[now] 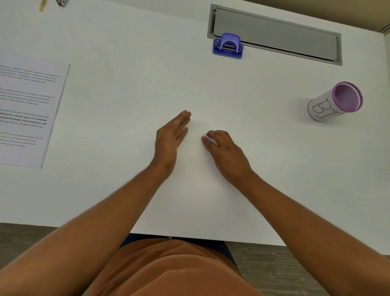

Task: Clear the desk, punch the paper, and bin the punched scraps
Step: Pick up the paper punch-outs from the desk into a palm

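A blue hole punch (pixel 228 46) stands at the far middle of the white desk (pixel 126 52). At the left edge lies a stack of printed paper (pixel 27 114). A purple mesh cup (pixel 335 101), wrapped in white paper with hand-drawn letters, stands at the right. My left hand (pixel 171 139) rests on its edge at the desk's middle, fingers straight and together, holding nothing. My right hand (pixel 223 150) is a short gap to its right, fingers curled with the tips on the desk. A small pale speck shows at those fingertips; whether it is a scrap is unclear.
A grey cable hatch (pixel 274 34) is set into the desk behind the punch. A yellow strip (pixel 42 5) and a small metal object (pixel 61 2) lie at the far left corner. The desk's near edge runs just in front of my body.
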`<state>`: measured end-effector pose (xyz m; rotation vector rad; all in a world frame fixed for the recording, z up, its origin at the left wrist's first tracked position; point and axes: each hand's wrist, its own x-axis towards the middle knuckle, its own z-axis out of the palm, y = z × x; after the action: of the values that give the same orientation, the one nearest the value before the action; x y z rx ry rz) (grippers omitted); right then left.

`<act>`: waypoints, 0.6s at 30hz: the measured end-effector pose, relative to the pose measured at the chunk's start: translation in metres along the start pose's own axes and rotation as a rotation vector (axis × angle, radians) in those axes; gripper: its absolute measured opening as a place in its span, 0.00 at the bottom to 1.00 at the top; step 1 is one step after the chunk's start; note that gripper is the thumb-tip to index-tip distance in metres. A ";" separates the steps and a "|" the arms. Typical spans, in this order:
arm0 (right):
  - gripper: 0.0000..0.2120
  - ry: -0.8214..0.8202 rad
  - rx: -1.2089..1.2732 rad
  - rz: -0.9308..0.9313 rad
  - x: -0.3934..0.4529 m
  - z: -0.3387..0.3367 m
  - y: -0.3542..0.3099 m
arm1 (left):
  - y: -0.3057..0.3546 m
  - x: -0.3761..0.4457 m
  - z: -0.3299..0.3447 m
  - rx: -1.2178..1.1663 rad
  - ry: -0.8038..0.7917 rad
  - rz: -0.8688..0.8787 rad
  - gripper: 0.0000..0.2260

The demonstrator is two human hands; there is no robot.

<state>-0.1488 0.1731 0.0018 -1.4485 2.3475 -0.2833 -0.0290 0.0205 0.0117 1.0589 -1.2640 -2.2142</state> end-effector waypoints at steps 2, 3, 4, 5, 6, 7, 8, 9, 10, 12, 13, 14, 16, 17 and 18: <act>0.22 0.009 0.024 0.043 -0.004 -0.008 -0.004 | 0.002 0.010 -0.005 -0.252 -0.043 -0.145 0.20; 0.20 -0.012 0.019 0.067 -0.008 -0.010 -0.008 | 0.003 0.014 -0.008 -0.342 -0.069 -0.198 0.21; 0.18 -0.028 0.016 0.097 -0.009 -0.007 -0.010 | 0.004 0.018 -0.010 -0.399 -0.089 -0.234 0.22; 0.16 -0.054 0.003 0.131 -0.008 -0.010 -0.016 | 0.005 0.021 -0.012 -0.436 -0.103 -0.258 0.23; 0.15 -0.055 0.016 0.170 -0.006 -0.009 -0.020 | 0.006 0.024 -0.014 -0.462 -0.117 -0.279 0.23; 0.14 -0.052 0.032 0.207 -0.005 -0.009 -0.024 | 0.007 0.027 -0.015 -0.482 -0.130 -0.297 0.23; 0.14 -0.033 0.043 0.223 -0.004 -0.008 -0.027 | 0.008 0.029 -0.015 -0.496 -0.143 -0.316 0.24; 0.13 -0.030 0.049 0.229 -0.004 -0.009 -0.030 | 0.009 0.031 -0.015 -0.506 -0.159 -0.332 0.24; 0.13 -0.019 0.056 0.231 -0.002 -0.009 -0.031 | 0.010 0.033 -0.016 -0.512 -0.173 -0.344 0.24; 0.10 0.021 0.051 0.255 0.002 -0.007 -0.033 | 0.010 0.037 -0.017 -0.517 -0.200 -0.367 0.24; 0.08 0.042 0.030 0.261 0.004 -0.007 -0.034 | 0.009 0.039 -0.017 -0.521 -0.218 -0.379 0.24; 0.07 0.067 0.013 0.265 0.006 -0.006 -0.035 | 0.009 0.040 -0.017 -0.525 -0.238 -0.391 0.24; 0.09 0.088 -0.012 0.275 0.012 -0.004 -0.032 | 0.007 0.043 -0.017 -0.533 -0.276 -0.415 0.24; 0.10 0.091 -0.010 0.305 0.016 -0.005 -0.033 | 0.005 0.045 -0.017 -0.540 -0.295 -0.429 0.24; 0.11 0.112 0.008 0.338 0.019 -0.005 -0.033 | 0.003 0.046 -0.016 -0.546 -0.312 -0.442 0.24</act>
<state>-0.1316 0.1407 0.0140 -1.0301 2.6256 -0.2863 -0.0466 -0.0200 -0.0100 0.8465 -0.4749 -2.9084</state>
